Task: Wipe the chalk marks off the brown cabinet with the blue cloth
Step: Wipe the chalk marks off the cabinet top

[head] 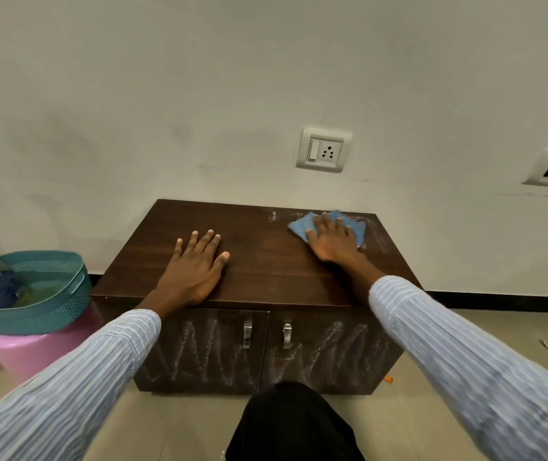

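Head view: right hand lies flat, fingers spread, pressing the blue cloth onto the far right of the brown cabinet top, over chalk marks. Left hand rests flat, grasping nothing, near left.

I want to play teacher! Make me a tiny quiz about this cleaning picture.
1. True or false: the blue cloth lies under the right hand on the cabinet top.
2. Which part is covered in chalk zigzags? A) the two doors B) the wall C) the floor
3. Fill in: the left hand lies flat and holds ____.

Key
1. True.
2. A: chalk marks run across both doors, left door and right door.
3. Nothing.
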